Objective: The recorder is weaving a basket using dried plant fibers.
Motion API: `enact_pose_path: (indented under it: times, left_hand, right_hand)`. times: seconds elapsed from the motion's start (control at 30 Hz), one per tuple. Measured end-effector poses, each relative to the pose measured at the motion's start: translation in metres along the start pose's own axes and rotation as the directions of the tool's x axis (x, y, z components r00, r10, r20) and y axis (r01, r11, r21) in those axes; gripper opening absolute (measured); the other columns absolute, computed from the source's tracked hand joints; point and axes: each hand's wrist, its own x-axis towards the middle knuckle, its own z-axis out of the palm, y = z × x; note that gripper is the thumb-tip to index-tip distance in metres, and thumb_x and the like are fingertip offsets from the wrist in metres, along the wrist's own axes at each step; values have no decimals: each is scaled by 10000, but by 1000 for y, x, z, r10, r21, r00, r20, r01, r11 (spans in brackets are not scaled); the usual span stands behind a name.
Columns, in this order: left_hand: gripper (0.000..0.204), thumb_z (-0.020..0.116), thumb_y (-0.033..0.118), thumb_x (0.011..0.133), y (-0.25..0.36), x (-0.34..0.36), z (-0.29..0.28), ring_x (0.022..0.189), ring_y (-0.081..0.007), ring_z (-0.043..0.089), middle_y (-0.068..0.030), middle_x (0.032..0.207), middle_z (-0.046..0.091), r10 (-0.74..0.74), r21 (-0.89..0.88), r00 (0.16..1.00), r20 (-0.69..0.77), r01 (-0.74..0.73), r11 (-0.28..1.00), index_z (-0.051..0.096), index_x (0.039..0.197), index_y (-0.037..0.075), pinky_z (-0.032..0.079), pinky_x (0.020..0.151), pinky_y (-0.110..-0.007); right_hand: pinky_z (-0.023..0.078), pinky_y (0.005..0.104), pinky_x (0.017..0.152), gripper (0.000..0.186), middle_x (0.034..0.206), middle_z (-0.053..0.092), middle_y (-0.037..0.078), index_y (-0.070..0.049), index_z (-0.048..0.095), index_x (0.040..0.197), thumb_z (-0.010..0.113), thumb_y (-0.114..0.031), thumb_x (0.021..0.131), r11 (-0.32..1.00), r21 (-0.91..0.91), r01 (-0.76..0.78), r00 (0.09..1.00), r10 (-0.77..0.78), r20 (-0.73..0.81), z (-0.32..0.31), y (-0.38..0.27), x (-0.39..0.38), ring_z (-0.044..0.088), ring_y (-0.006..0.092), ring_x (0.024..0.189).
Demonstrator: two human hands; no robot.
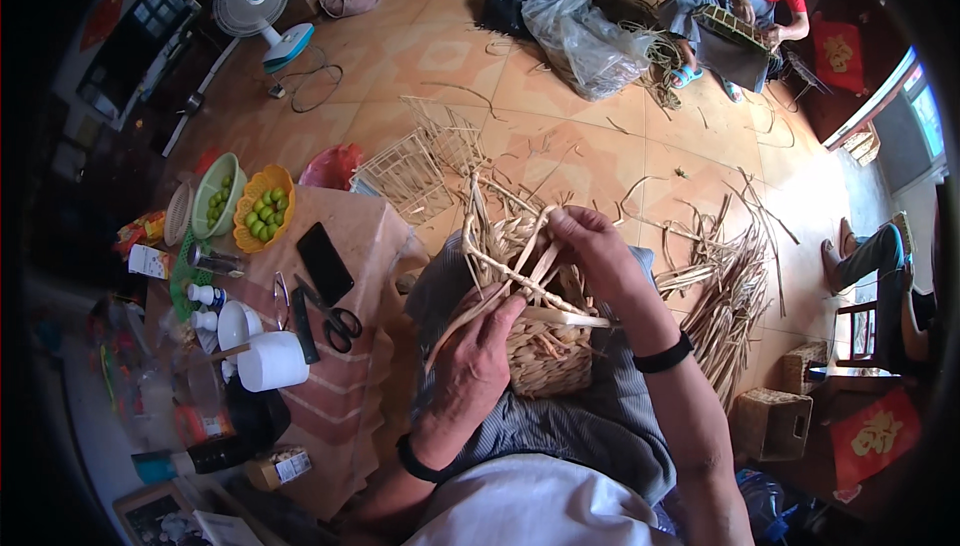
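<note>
A partly woven straw basket [548, 366] rests on my lap, with a braided rim and loose strands standing out from its top. My left hand [478, 351] is at the near left side of the rim, its fingers closed on a flat straw strand [465, 318] and the basket edge. At the far right corner, my right hand [598, 249] pinches another straw strand [548, 258] between thumb and fingers. A pale strand end sticks out to the right below that hand. My fingers hide parts of the rim.
Left of me, a covered table [345, 386] holds scissors [340, 324], a phone [326, 263], a white cup [272, 361] and bowls of green fruit. Wire frames [405, 171] stand beyond it. Loose straw [735, 296] lies on the floor at right. Another person [745, 6] works at far right.
</note>
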Motion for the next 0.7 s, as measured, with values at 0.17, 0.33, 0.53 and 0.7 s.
enact_pose_path:
  times: [0.17, 0.33, 0.53, 0.7]
  left_hand:
    - [405, 625, -38, 905, -5, -2, 5, 1193, -386, 670, -186, 1246, 688, 13, -3, 999, -31, -13, 1000, 658, 1304, 28, 531, 1076, -480]
    - [420, 618, -46, 902, 1, 1, -2, 1218, -371, 659, -166, 1255, 689, 1, 8, 1000, 3, -2, 1000, 663, 1313, 29, 516, 1109, -483]
    - [448, 610, -53, 900, -1, 6, 1, 1230, -355, 657, -147, 1269, 688, 35, -23, 999, 9, -35, 999, 661, 1333, 47, 505, 1131, -488]
    - [462, 612, -48, 895, -8, 2, -1, 1225, -357, 649, -145, 1261, 680, 30, -38, 1000, -11, -30, 999, 663, 1342, 59, 508, 1125, -485]
  right_hand:
    - [595, 317, 759, 263, 850, 683, 6, -75, 644, 1080, 547, -310, 1144, 951, 308, -10, 994, 45, -104, 1, 7, -2, 671, 137, 758]
    - [478, 222, 609, 248, 765, 599, -14, -85, 647, 1013, 663, -322, 1087, 952, 283, 116, 985, -73, -155, -23, 1, 2, 575, 106, 632]
    - [425, 236, 540, 254, 738, 594, -11, -91, 626, 943, 689, -298, 1075, 927, 350, 135, 964, -40, -264, -38, 7, -3, 555, 76, 587]
    - [341, 232, 426, 212, 651, 546, -42, -100, 624, 1019, 602, -290, 1111, 995, -101, 24, 962, -51, -269, -57, 7, 1, 478, 102, 451]
